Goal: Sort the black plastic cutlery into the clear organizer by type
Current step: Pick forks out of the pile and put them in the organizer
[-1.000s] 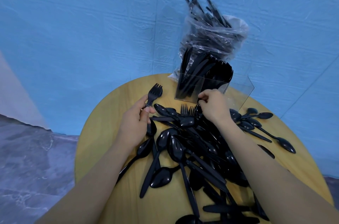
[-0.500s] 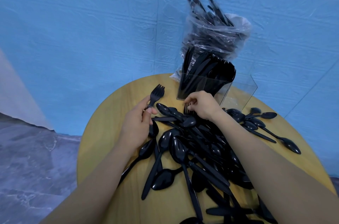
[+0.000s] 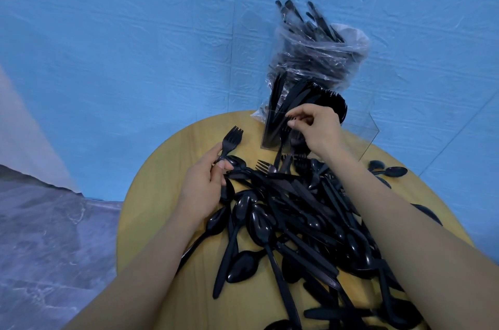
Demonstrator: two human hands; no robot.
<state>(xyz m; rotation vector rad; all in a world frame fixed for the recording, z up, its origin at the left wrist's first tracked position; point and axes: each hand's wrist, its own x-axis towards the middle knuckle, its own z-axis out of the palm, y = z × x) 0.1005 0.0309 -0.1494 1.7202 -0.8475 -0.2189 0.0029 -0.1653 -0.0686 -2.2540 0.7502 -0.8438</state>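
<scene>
Clear organizer (image 3: 361, 135) at the table's (image 3: 172, 157) far edge: upright black cutlery in left compartments, right one see-through; behind it a plastic bag (image 3: 321, 59) of more. Left hand (image 3: 202, 189) grips a fork (image 3: 231, 143). Right hand (image 3: 318, 127), fingers curled before the organizer, contents unclear; loose pile (image 3: 297, 216) mid-table.

One organizer (image 3: 359, 135), one bag (image 3: 321, 57), two hands, cutlery pile (image 3: 297, 208) beyond counting.

Forks (image 3: 283, 151) in right hand (image 3: 316, 127) before clear organizer (image 3: 361, 135)

Left grip (image 3: 209, 181) curled; right grip (image 3: 314, 127) pinching
</scene>
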